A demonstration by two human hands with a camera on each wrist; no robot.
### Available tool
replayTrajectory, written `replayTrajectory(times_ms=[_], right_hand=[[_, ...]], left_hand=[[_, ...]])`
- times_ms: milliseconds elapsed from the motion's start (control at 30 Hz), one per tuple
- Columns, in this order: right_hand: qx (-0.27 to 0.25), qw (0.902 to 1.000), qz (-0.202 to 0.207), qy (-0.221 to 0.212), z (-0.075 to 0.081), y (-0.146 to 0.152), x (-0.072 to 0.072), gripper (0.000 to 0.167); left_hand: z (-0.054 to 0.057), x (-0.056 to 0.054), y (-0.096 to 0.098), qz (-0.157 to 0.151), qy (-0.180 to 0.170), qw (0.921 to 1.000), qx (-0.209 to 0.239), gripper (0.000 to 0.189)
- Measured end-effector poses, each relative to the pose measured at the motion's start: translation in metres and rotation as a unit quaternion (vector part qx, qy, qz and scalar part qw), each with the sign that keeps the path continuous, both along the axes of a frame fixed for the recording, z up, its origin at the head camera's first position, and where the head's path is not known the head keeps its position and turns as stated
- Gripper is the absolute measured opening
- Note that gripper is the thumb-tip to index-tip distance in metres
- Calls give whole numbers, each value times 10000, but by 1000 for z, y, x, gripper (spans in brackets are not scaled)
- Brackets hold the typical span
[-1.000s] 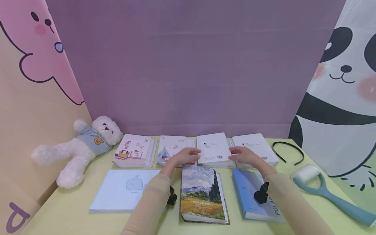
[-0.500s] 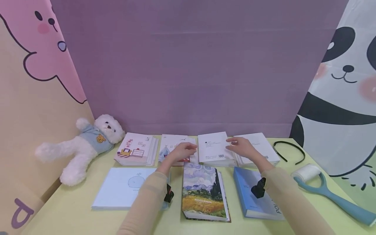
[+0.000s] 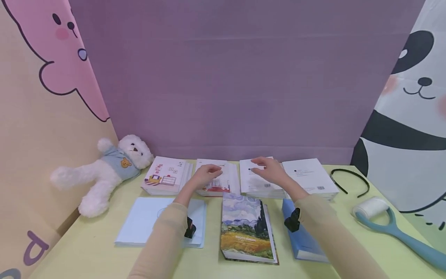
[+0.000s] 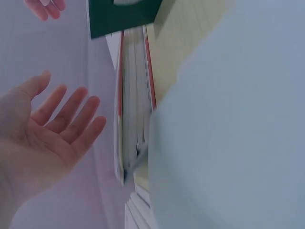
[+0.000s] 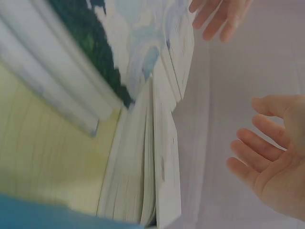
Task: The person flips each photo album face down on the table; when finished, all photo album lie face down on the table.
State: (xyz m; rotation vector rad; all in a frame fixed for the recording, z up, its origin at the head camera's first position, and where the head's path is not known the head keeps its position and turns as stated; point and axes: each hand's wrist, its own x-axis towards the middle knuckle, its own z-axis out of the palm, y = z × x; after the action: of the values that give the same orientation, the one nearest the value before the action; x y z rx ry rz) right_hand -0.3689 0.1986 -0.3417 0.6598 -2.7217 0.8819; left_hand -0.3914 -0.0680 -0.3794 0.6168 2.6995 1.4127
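Purple cloth [image 3: 226, 77] is hanging behind a pale yellow-green table [image 3: 90, 248], with a pink cartoon figure [image 3: 64, 77] showing on the left wall and a panda [image 3: 407, 128] on the right. White-covered books [image 3: 165, 176] are lying in a row along the back edge; a landscape-printed photo album [image 3: 247, 228], a pale blue book [image 3: 139, 221] and a deeper blue book [image 3: 303, 246] are lying in front. A white plush toy [image 3: 118, 166] is sprawling at the left; a black headband [image 3: 366, 178] and a blue-handled roller [image 3: 390, 224] are resting at the right. One left hand [image 3: 203, 177] is hovering above the second white book [image 3: 224, 186] from the left, fingers loosely spread; the right hand [image 3: 273, 171] is hovering above the third white book [image 3: 258, 184], fingers likewise parting.
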Motion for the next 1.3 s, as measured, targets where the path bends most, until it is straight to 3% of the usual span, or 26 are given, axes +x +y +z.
replayTrajectory(times_ms=[200,267,500,633,900,1067,1300], right_hand=[[18,9996,243,-117,-5,-19,-2,39],[54,9994,278,-222,-7,-26,-2,40],[168,9971,489,-559,-16,-45,-1,42],[257,9946,624,-795,-25,-53,-2,44],[279,9797,748,-1839,-40,-57,-3,55],[476,9779,692,-1914,-40,-61,-2,53],[998,9724,804,-1949,-44,-67,-7,50]], left_hand=[[-2,-1,-16,41,-157,9998,117,43],[-4,-3,-21,146,-297,9994,139,42],[-7,-2,-36,475,-314,9984,-33,41],[-9,1,-42,580,-572,9967,-58,40],[-16,5,-47,591,-975,9933,-206,51],[-15,12,-50,712,-1526,9856,-128,64],[-18,12,-60,662,-1731,9824,-235,63]])
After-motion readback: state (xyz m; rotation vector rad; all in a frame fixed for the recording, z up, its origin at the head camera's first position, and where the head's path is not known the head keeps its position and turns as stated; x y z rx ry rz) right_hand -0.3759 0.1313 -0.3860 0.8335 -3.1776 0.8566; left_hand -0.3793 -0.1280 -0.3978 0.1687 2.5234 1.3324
